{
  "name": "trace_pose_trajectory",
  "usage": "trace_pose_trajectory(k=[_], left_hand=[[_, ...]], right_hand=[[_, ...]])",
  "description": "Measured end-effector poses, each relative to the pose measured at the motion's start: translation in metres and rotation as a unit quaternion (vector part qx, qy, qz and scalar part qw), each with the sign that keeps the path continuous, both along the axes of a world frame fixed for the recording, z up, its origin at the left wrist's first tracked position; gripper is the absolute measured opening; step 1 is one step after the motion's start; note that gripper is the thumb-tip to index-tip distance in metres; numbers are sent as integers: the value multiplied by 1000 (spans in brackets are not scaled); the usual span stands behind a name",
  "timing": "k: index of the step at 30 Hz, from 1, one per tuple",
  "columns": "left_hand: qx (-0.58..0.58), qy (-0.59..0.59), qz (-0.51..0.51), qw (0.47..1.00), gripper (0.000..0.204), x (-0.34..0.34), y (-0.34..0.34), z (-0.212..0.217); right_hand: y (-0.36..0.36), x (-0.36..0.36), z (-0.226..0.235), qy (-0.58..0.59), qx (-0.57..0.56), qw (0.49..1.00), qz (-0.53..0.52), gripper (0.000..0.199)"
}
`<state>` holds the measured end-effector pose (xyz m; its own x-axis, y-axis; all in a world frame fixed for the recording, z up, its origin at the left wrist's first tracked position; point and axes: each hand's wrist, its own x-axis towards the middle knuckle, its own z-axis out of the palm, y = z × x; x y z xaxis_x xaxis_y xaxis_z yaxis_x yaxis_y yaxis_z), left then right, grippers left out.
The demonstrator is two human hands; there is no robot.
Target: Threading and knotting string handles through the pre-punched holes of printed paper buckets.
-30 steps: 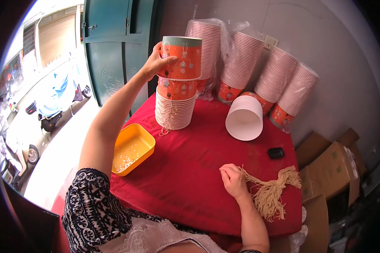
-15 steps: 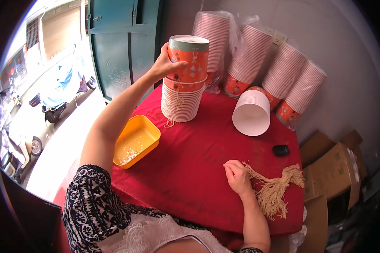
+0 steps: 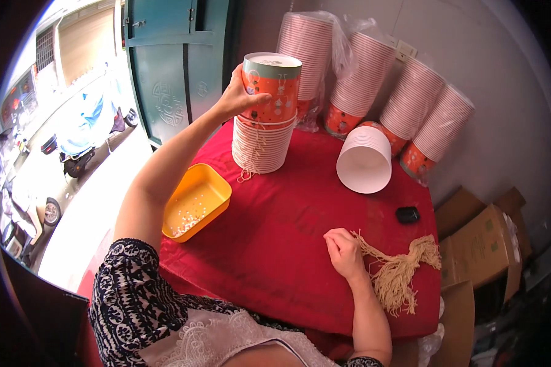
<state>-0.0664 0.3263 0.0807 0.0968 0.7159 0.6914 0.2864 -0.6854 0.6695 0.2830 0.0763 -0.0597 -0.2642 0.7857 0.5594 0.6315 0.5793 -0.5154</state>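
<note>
My left hand [image 3: 242, 96] is wrapped round an upside-down orange paper bucket [image 3: 272, 98] with a grey-green band. The bucket sits at the top of a stack of nested paper buckets [image 3: 260, 144], whose pale rims show below it. Strings hang down the stack's side, their ends lying on the red cloth. On the table's right side rests my right hand [image 3: 344, 252], fingers curled closed; whatever is inside them is hidden. Beside it spreads a tied bundle of beige strings [image 3: 400, 275], some strands reaching toward the hand.
A yellow tub [image 3: 197, 202] with small white bits stands left on the red cloth [image 3: 275, 232]. One white-lined bucket [image 3: 365, 160] lies on its side. Bagged bucket stacks [image 3: 361, 73] line the wall. A small black object [image 3: 408, 215] and cardboard boxes [image 3: 480, 244] are at right.
My left hand's bucket has sunk further onto the stack, so less orange shows beneath its rim. My right hand has stayed closed in the same place.
</note>
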Motion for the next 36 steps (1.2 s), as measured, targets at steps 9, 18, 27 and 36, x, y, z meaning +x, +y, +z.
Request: trace_pose_trajectory(k=[9, 18, 27, 36], left_hand=[[10, -14, 6, 1000, 122, 1, 6, -10], [9, 9, -5, 1000, 119, 2, 4, -5], [184, 151, 324, 916, 88, 14, -13, 30], [155, 537, 295, 775, 44, 87, -40, 76]], right_hand=[[1, -1, 0, -6, 16, 1000, 1, 10], [0, -5, -1, 8, 24, 1000, 6, 7], [-6, -9, -1, 4, 28, 999, 21, 7], [-6, -8, -4, 8, 27, 999, 34, 8]])
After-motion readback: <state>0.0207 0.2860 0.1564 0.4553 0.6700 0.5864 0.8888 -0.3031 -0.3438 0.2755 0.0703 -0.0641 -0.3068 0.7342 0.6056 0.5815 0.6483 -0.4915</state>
